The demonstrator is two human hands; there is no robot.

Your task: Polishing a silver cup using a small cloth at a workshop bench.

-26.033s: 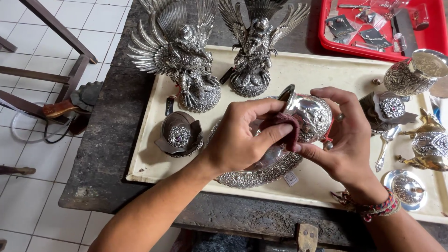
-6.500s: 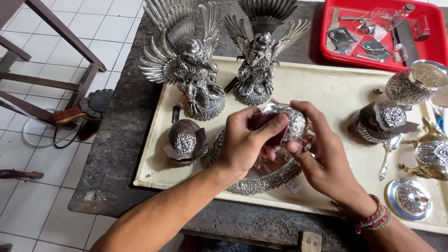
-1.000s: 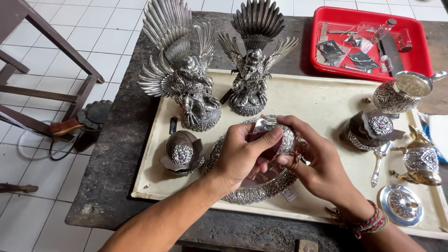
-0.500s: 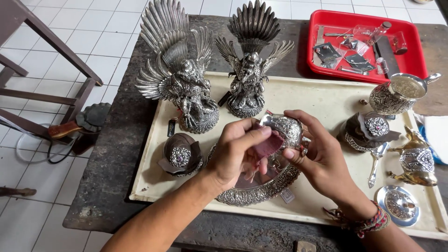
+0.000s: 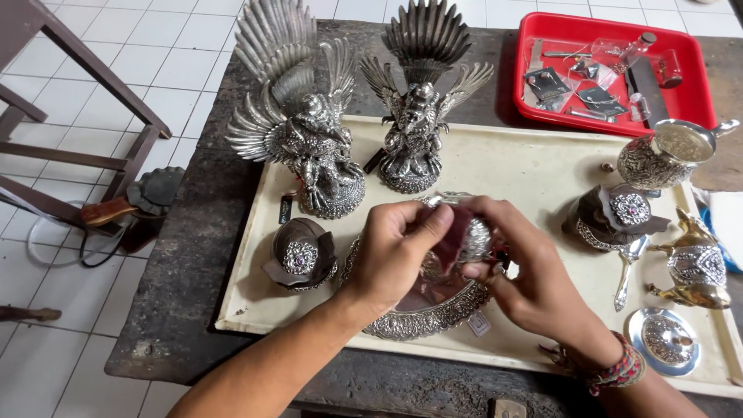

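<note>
My left hand [image 5: 391,251] pinches a small dark red cloth [image 5: 457,232] and presses it against an embossed silver vessel [image 5: 474,238]. My right hand [image 5: 526,275] grips that vessel from the right and below. Both hands hover over a round silver tray with an ornate rim [image 5: 422,319], which lies on a cream board [image 5: 534,166]. Most of the vessel is hidden by my fingers and the cloth.
Two winged silver statues [image 5: 306,131] [image 5: 418,116] stand at the board's back left. A brown shell box [image 5: 300,254] sits left of the tray. At right are a silver jug [image 5: 665,159], another shell box [image 5: 619,215], a spoon, a gold teapot [image 5: 696,267], a lid [image 5: 664,340] and a red tray [image 5: 615,66].
The cloth has slid across the vessel's surface, and my hands have turned the vessel a little. The hands sit slightly lower over the round tray than half a second ago.
</note>
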